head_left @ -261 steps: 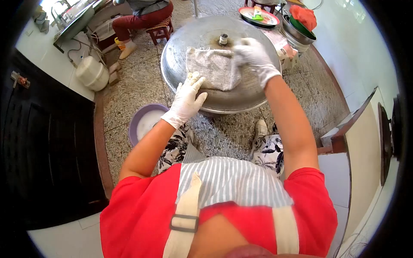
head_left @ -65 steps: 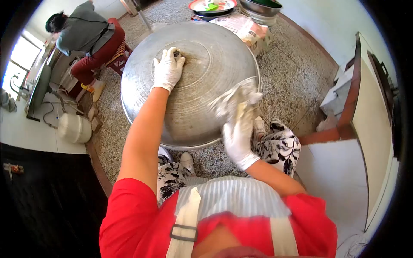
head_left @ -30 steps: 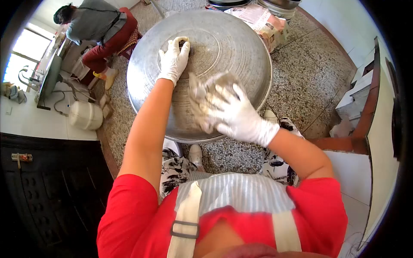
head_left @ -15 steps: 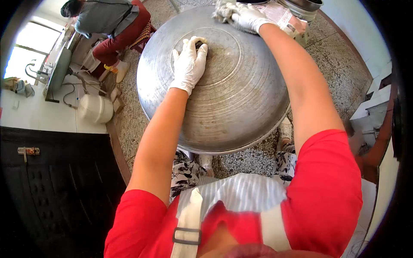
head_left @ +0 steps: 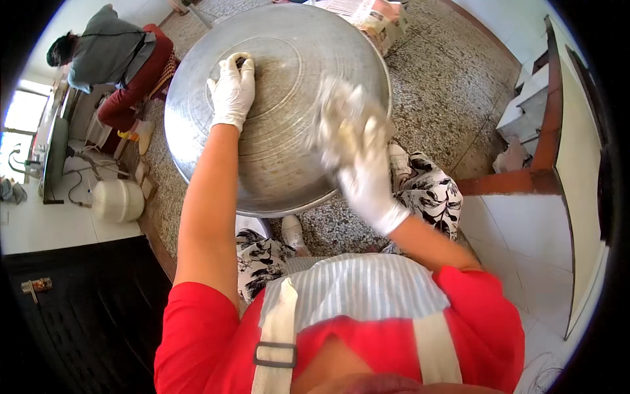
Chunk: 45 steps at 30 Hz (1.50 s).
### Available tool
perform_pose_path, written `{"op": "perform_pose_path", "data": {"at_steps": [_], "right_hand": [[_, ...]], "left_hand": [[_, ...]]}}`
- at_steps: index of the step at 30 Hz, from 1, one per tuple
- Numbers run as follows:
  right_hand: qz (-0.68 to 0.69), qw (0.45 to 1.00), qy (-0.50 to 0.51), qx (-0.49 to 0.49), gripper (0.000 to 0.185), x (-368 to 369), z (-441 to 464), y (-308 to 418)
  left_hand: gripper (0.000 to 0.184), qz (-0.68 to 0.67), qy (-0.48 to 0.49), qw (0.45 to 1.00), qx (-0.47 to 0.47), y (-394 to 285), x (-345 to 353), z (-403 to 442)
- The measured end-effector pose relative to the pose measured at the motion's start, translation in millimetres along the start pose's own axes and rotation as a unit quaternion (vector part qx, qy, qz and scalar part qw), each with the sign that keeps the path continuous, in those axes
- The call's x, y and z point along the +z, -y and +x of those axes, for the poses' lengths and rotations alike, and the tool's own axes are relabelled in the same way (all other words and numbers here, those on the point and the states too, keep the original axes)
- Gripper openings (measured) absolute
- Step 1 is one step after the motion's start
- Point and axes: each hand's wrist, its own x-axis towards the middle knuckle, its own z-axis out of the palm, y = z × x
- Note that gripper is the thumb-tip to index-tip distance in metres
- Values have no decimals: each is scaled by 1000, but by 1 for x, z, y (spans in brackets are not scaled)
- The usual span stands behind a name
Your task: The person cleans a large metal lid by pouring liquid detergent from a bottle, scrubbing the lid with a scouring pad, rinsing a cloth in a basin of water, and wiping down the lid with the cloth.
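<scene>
A large round metal lid (head_left: 279,154), grey and ringed with scuff marks, fills the space before me. My left hand (head_left: 233,95), in a white glove, curls its fingers around the dark knob (head_left: 241,63) at the lid's centre. Also gloved in white, my right hand (head_left: 371,180) grips a crumpled grey rag (head_left: 341,118) over the lid's near right side. Motion blurs both rag and fingers, so I cannot tell whether the rag touches the metal. What supports the lid is mostly hidden beneath it.
A person (head_left: 108,56) in a grey top bends beside a sink counter (head_left: 58,141) at the left. A white rounded tank (head_left: 118,200) sits below it. Newspaper (head_left: 377,16) lies beyond the lid. A brown-edged ledge (head_left: 508,184) stands right, a black door (head_left: 92,308) left.
My right hand has drawn the rag from the lid's far edge back towards me, on the right side. The left hand stays on the knob. My view has shifted to the right.
</scene>
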Motion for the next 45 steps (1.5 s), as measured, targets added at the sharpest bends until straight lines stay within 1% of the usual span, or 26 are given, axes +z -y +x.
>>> {"op": "perform_pose_path", "data": {"at_steps": [3, 4, 6, 8, 11, 12, 13, 14, 15, 17, 18, 19, 20, 21, 23, 25, 27, 29, 32, 33, 35, 36, 37, 39, 40, 45], "right_hand": [[14, 1000, 16, -11, 74, 10, -27, 8], [13, 1000, -17, -3, 72, 13, -19, 4], [-10, 999, -45, 7, 68, 13, 18, -18], [3, 997, -72, -35, 61, -6, 93, -49], [113, 993, 21, 35, 57, -5, 187, -101], [194, 974, 114, 10, 56, 9, 224, -140], [268, 960, 76, -9, 34, 8, 219, -122], [490, 858, 147, -50, 30, 40, 256, -149], [680, 699, 206, -86, 26, 75, 292, -177], [560, 805, 186, 61, 25, 56, 293, -167], [731, 634, 211, 139, 25, 64, 296, -177], [730, 634, 213, 143, 25, 50, 282, -166], [520, 838, 132, 104, 28, 22, 252, -140], [260, 963, 42, 54, 31, -1, 218, -117], [229, 972, 8, 60, 58, 1, 144, -102], [111, 987, -111, 23, 74, 16, 81, -80], [114, 984, -87, 104, 74, 22, 36, -32], [20, 997, -73, 19, 71, 43, -8, -12], [-11, 996, -14, -87, 66, 48, -33, 15], [-10, 996, -14, -86, 66, 48, -32, 19], [-23, 971, 29, -238, 59, 50, -27, 29], [33, 953, 77, -291, 50, 34, -17, 40], [36, 953, 76, -289, 50, 35, -10, 51], [21, 895, 95, -435, 40, 47, 3, 75], [27, 896, 93, -434, 40, 56, 5, 81], [252, 859, 235, -378, 51, 115, -3, 101]], "left_hand": [[32, 4, -3, 1000, 5, 6, 2, 5], [32, 6, -3, 1000, 10, 4, 2, 4], [31, 7, 4, 1000, 12, 3, -1, 2], [31, 1, 5, 1000, 17, 2, -2, 4], [29, 9, -6, 1000, 4, 0, 2, 0], [30, 1, 4, 1000, 3, -2, 0, 0], [30, -6, 12, 1000, 2, -3, -1, 0], [30, -2, 14, 1000, -5, -2, -1, 0], [32, -4, 24, 1000, -6, -1, -1, 0], [33, -8, 37, 999, -7, -2, 0, 1], [33, 1, 22, 1000, 5, -2, 1, 1], [34, 10, 6, 1000, 14, -2, 2, 1], [36, 21, 1, 1000, 16, -2, 2, 0], [36, 20, 6, 1000, 11, -2, 2, 0], [38, 29, 2, 1000, 5, 0, 5, 4], [40, 31, -2, 999, 16, 2, 6, 5], [42, 26, 3, 1000, 1, 0, 3, 5], [44, 33, -2, 999, 3, 4, 7, 8], [46, 53, 0, 999, 2, 7, 10, 11], [46, 54, 1, 999, 3, 7, 9, 12], [48, 52, 20, 998, 0, 8, 9, 13], [48, 55, 22, 998, 0, 7, 9, 12], [49, 58, 15, 998, -7, 6, 8, 11], [51, 66, 12, 998, -14, 3, 8, 9], [52, 52, 22, 998, -21, 3, 7, 10], [54, 6, 17, 1000, -26, 10, 3, 10]]}}
